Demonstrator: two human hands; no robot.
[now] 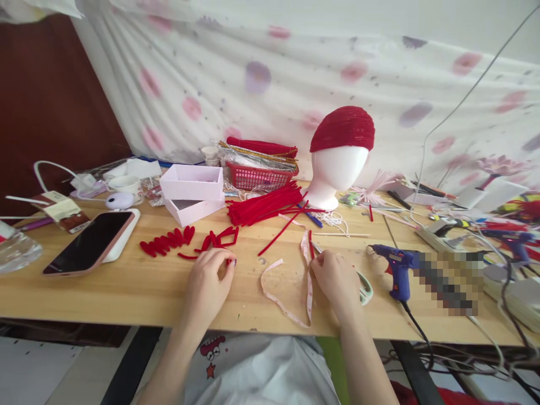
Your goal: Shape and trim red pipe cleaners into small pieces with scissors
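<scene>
My left hand [213,277] rests at the table's middle, its fingers curled and pinched at a short red pipe cleaner piece, mostly hidden. Beyond its knuckles lie several bent red pipe cleaner pieces [228,236]. Left of these is a row of red pipe cleaner loops [166,242]. My right hand [336,277] is closed, with its fingertips at the lower end of a short red pipe cleaner [311,244]. Under that hand lies a pair of scissors with pale green handles [366,288]. A pink measuring tape [283,306] curves between my hands.
A bundle of red pipe cleaners [265,205] lies before a white foam head [337,171] wearing a red cap [343,129]. A blue glue gun [400,270] with its cord is at right. White boxes [192,183], a red basket [261,177] and a phone [88,243] stand farther left.
</scene>
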